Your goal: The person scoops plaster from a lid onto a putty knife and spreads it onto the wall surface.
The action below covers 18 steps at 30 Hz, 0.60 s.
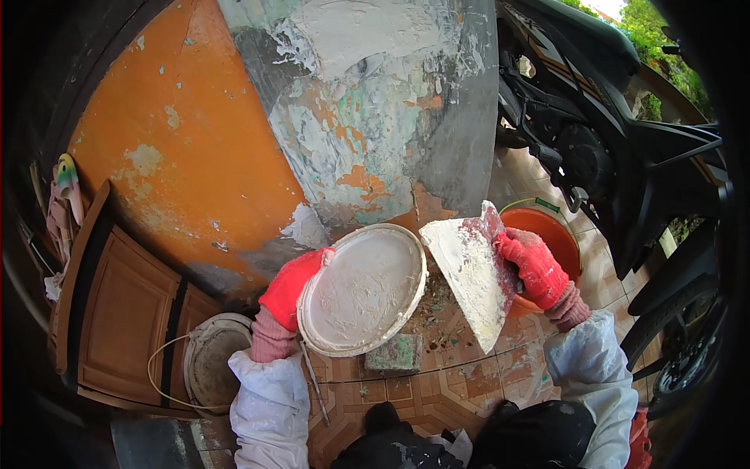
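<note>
Two things fill my grip: my left hand [295,285] curls around a paste-smeared lid [363,289], and my right hand [537,267] is closed on a white-coated scraper [466,277] just beside it. Beyond both, a pale patch [375,35] covers the upper wall [320,141], but grey and orange show lower down, so I judge the coating only partly done.

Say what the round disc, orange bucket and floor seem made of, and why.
Round disc: perhaps plastic, but matte whitish paste hides most of it.
Orange bucket: likely plastic, smooth and evenly coloured.
Floor: probably ceramic tile, smooth-looking, patterned, with joint lines.
</note>
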Tool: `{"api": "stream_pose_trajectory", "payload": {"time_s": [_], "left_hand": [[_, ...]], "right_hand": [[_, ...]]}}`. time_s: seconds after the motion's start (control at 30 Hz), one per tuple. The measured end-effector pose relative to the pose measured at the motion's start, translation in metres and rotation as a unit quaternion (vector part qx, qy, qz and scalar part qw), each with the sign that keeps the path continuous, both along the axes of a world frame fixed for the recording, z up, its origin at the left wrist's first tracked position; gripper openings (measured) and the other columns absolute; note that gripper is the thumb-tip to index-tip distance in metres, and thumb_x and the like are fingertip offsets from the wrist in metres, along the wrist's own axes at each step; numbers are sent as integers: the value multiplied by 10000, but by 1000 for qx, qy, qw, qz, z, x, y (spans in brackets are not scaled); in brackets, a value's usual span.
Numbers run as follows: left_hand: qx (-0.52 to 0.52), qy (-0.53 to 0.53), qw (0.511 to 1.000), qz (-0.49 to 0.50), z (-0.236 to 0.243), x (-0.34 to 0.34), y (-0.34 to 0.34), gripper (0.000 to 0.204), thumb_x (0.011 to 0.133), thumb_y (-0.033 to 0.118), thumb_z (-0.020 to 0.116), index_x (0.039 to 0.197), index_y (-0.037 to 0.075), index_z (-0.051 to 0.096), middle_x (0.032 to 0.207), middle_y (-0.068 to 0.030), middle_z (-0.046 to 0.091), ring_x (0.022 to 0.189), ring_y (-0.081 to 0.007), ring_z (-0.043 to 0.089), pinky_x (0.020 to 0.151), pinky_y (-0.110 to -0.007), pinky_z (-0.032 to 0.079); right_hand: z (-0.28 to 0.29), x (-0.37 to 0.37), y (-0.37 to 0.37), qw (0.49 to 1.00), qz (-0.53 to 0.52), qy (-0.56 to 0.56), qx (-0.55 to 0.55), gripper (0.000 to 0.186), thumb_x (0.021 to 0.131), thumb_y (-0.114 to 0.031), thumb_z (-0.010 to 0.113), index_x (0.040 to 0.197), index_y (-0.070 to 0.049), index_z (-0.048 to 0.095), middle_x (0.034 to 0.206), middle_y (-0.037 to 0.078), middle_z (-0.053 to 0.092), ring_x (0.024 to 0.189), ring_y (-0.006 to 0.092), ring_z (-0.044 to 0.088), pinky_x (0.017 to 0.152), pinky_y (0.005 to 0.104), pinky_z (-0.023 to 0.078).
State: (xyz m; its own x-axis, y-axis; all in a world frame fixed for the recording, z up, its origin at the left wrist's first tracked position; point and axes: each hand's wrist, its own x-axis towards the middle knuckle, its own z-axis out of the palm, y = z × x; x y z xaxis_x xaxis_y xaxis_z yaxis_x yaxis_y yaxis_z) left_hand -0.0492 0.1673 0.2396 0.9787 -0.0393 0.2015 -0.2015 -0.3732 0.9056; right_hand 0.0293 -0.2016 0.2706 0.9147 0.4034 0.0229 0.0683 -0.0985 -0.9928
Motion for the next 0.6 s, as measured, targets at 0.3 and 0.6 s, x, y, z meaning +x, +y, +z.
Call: {"api": "stream_pose_trajectory", "payload": {"time_s": [0.3, 0.6], "left_hand": [[-170, 108, 979, 20, -6, 6, -31, 379, 948, 342, 535, 1120, 9, 594, 983, -35, 630, 881, -111, 554, 794, -287, 468], [53, -94, 985, 133, 19, -1, 8, 360, 877, 307, 594, 1060, -2, 626, 940, -95, 650, 881, -182, 592, 802, -325, 469]], "right_hand": [[-19, -25, 23, 999, -8, -38, 37, 364, 920, -339, 530, 994, 13, 588, 812, 8, 566, 730, 94, 477, 658, 273, 426], [38, -5, -14, 977, -48, -129, -165, 374, 917, -333, 543, 948, 35, 606, 722, 66, 593, 648, 132, 548, 621, 303, 456]]}}
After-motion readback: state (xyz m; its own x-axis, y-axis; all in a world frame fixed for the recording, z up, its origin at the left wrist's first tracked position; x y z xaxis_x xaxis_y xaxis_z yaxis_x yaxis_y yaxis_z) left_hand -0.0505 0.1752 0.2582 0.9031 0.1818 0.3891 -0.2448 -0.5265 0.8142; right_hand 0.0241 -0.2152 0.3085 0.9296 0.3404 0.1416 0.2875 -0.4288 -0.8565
